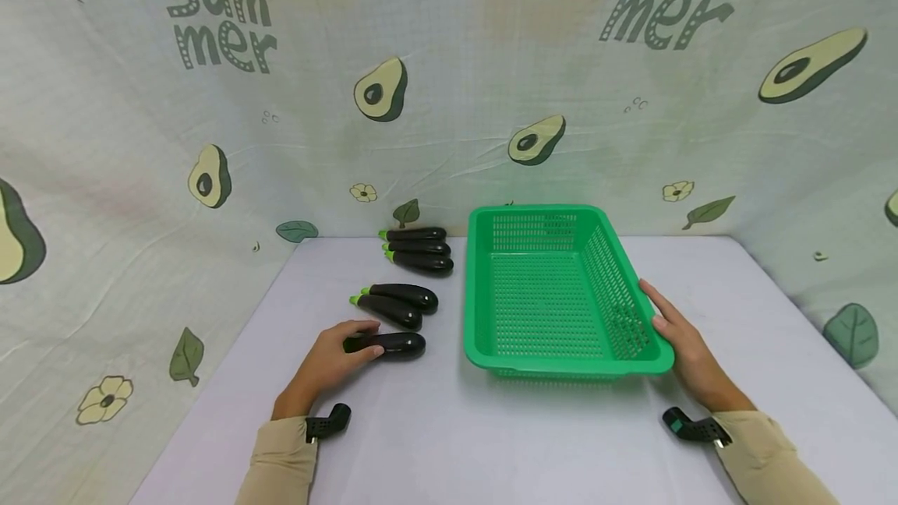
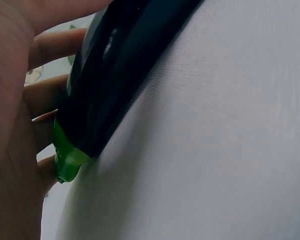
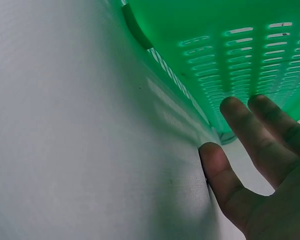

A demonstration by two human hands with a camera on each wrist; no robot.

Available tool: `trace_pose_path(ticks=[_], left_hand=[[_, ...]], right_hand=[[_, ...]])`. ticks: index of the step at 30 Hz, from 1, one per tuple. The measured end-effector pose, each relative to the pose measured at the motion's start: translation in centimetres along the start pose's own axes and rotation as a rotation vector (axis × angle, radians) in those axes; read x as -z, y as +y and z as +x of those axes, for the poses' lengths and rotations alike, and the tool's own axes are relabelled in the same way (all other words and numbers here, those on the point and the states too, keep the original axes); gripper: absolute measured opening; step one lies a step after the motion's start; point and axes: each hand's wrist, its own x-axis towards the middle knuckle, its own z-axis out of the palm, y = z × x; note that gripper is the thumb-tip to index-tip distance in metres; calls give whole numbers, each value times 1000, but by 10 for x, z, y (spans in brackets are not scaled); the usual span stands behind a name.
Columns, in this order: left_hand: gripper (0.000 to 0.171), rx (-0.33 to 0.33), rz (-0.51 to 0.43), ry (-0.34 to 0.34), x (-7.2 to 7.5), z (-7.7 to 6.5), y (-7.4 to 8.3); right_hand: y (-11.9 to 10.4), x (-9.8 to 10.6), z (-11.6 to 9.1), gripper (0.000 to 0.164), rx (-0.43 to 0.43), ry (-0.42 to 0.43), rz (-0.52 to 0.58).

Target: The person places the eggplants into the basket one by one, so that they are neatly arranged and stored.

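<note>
At the near left, my left hand (image 1: pixel 335 361) grips a dark, glossy eggplant (image 1: pixel 401 345), thumb on the near side and fingers on the far side. The left wrist view shows its green stem end (image 2: pixel 70 157) close to the little finger; the eggplant lies along the white surface. My right hand (image 1: pixel 691 349) holds the right rim of a green plastic basket (image 1: pixel 568 367). Its thumb is at the rim, while several fingers (image 3: pixel 262 145) reach beneath it along the slotted outer wall in the right wrist view. Nothing is visible inside the basket.
Two eggplants (image 1: pixel 390 310) lie just beyond the left hand. Three more eggplants (image 1: pixel 421 262) lie side by side near the table's back edge, left of the basket. A cloth (image 1: pixel 449 84) printed with avocados hangs behind the white table (image 1: pixel 421 443).
</note>
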Motion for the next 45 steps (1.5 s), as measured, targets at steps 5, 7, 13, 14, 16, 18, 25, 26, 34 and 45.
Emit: trace_pose_path(ticks=[5, 7, 13, 14, 16, 18, 25, 26, 34, 45], left_hand=[[55, -9, 28, -21, 1, 0, 3], [54, -11, 38, -25, 1, 0, 4], [52, -31, 69, -44, 0, 0, 4], [52, -35, 71, -50, 0, 0, 4], [50, -29, 63, -64, 0, 0, 4], [49, -34, 61, -76, 0, -1, 4], [44, -78, 59, -72, 0, -2, 5], [44, -81, 58, -70, 0, -2, 5], [41, -65, 13, -56, 1, -1, 6], [44, -96, 12, 4, -1, 0, 9]], right_hand=[[0, -1, -1, 55, -17, 8, 5], [0, -1, -2, 56, -23, 17, -5], [2, -1, -1, 56, -28, 22, -25], [2, -1, -1, 56, -28, 18, -22], [1, -1, -1, 55, -30, 10, -7], [1, -2, -1, 55, -33, 1, 12], [-2, -4, -1, 56, -46, -6, 31], [-2, -3, -1, 56, -49, -5, 31], [-2, -2, -2, 56, -52, -5, 26], [-1, -1, -2, 56, -52, -6, 30]])
